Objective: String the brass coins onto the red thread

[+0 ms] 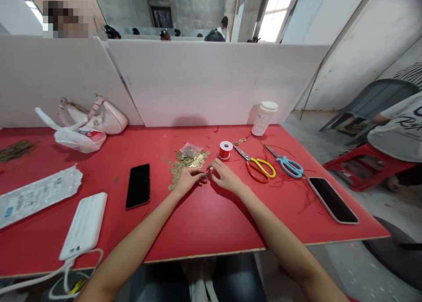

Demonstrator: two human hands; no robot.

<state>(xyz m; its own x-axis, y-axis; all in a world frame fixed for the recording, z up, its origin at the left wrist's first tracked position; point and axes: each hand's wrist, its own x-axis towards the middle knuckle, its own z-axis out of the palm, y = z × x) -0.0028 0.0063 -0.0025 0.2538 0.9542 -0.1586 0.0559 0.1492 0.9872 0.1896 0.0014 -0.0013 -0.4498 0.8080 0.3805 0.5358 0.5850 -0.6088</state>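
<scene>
Both hands meet over the middle of the red table, fingertips close together. My left hand [189, 180] is closed in a pinch beside a heap of brass-coloured coins [194, 161] with holes in them; what it pinches is too small to make out. Just across from it, my right hand [224, 175] has its thumb and fingers drawn together too, and anything between them is hidden. A small clear plastic bag [191, 150] lies on the coins. Behind my right hand stands a spool of red thread [225, 150]. A few more coins [240, 141] lie in a row behind the spool.
Right of my hands lie red-and-yellow scissors [260, 169], blue scissors [290, 166], loose red thread and a phone [332, 200]. A lidded cup [264, 118] stands behind. Leftward are another phone [138, 186], a white power bank [84, 225], packaging [41, 195] and bags [110, 117]. A white partition [214, 84] closes the back.
</scene>
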